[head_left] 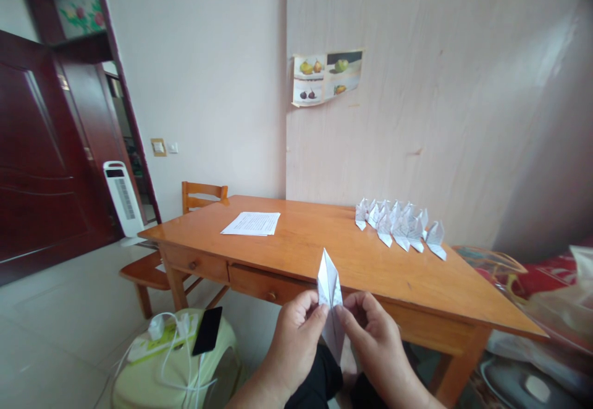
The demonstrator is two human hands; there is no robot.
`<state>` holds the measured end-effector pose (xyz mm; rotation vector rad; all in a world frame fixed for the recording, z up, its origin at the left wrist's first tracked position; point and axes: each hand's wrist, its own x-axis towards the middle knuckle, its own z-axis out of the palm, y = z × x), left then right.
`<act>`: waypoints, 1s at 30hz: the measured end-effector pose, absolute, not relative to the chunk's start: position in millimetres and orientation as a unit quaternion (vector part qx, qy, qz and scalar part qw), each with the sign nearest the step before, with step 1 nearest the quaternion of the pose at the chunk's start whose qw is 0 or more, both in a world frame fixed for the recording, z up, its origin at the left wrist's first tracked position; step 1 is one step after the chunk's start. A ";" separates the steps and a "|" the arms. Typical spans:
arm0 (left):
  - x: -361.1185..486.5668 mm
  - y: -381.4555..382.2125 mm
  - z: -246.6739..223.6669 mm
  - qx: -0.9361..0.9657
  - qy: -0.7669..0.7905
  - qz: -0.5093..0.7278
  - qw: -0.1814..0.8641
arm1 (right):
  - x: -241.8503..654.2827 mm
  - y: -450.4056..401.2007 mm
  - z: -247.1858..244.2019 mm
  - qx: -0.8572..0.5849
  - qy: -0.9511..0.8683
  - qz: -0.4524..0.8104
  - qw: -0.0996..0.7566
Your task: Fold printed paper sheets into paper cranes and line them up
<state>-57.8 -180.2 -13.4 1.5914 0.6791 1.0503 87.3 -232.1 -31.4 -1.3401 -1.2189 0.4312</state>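
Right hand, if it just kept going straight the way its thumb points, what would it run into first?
The folded paper: the right hand's thumb already touches it. Just past that, probably the left hand, though depth is hard to judge here.

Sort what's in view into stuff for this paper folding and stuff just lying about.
Part of the folding:
- folded paper, held by your left hand and right hand
- standing folded pieces
- printed sheets, probably

Apparently just lying about:
- black phone
- power strip
- white cable
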 end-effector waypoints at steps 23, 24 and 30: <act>-57.0 -182.4 -15.7 0.700 0.315 0.449 0.457 | 86.2 -236.2 -26.8 -0.626 -0.547 0.111 0.545; -56.8 -182.9 -15.3 0.703 0.315 0.450 0.451 | 86.8 -235.9 -27.9 -0.633 -0.551 0.101 0.534; -55.1 -184.8 -12.6 0.706 0.329 0.478 0.406 | 83.7 -239.8 -26.5 -0.668 -0.571 0.033 0.476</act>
